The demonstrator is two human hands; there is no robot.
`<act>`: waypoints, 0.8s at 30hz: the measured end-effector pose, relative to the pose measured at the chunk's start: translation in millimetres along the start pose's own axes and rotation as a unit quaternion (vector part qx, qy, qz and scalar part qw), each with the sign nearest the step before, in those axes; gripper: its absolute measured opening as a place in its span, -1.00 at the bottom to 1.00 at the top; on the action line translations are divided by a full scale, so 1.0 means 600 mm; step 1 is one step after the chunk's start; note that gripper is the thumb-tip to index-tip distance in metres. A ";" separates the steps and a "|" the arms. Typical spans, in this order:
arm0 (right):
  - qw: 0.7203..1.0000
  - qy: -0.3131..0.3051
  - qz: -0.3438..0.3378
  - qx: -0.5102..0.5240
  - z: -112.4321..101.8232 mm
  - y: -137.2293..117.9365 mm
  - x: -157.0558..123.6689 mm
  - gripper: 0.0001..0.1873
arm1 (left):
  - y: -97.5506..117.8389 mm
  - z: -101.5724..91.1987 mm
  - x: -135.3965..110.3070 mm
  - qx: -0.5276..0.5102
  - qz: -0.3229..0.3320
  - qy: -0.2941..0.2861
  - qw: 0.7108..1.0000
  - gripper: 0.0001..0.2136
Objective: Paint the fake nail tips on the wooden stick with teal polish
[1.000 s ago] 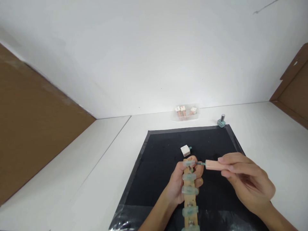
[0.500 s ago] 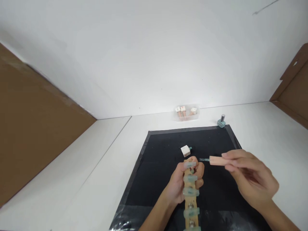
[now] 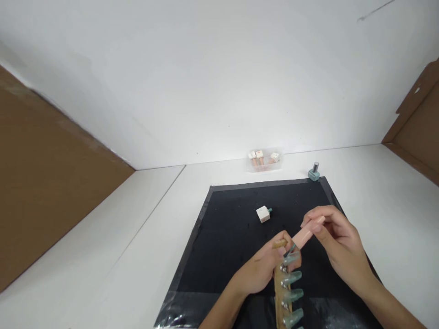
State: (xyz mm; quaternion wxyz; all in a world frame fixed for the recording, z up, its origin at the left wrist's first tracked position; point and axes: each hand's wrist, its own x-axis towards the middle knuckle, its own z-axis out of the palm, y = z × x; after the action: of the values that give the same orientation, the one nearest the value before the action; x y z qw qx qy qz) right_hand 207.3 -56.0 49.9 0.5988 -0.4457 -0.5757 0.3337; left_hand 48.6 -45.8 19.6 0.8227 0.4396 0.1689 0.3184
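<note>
My left hand (image 3: 264,269) is closed round the top of a wooden stick (image 3: 280,292) that carries several pale green false nails (image 3: 292,278), held over a black mat (image 3: 233,242). My right hand (image 3: 334,237) pinches a pink nail polish brush handle (image 3: 305,235), tilted down to the left. Its green-tipped brush touches the topmost nail. A white square polish bottle (image 3: 263,214) with a green neck lies on the mat just beyond my hands.
A teal polish bottle with a grey cap (image 3: 313,172) stands at the mat's far right corner. A clear tray with three pink-and-white bottles (image 3: 263,161) sits against the white back wall. Brown cardboard panels (image 3: 51,183) flank both sides of the white table.
My left hand turned the stick so the nails face right and drew it nearer. My right hand tilted the brush down from level and brought its tip onto the top nail.
</note>
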 end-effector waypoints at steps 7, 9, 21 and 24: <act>0.999 -0.029 -0.018 -0.020 -0.003 0.000 0.001 -0.88 | -0.003 -0.004 0.001 -0.011 0.008 -0.006 1.000 -0.62; 0.999 -0.026 -0.015 -0.026 -0.003 -0.001 0.002 -0.87 | -0.001 -0.003 0.001 -0.013 0.013 -0.006 1.000 -0.61; 0.998 0.049 0.042 0.005 -0.007 0.004 0.005 -0.79 | 0.007 -0.005 -0.008 -0.062 0.019 0.030 0.997 -0.64; 0.994 0.082 0.050 0.050 -0.005 0.006 0.007 -0.79 | 0.009 -0.008 -0.012 -0.105 0.013 0.034 0.994 -0.73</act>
State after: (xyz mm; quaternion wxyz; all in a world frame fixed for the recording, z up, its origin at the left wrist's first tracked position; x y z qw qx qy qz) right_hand 211.2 -51.7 48.6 0.6484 -0.4692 -0.4841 0.3536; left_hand 38.6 -45.5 21.1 0.8539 0.3422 0.1569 0.3593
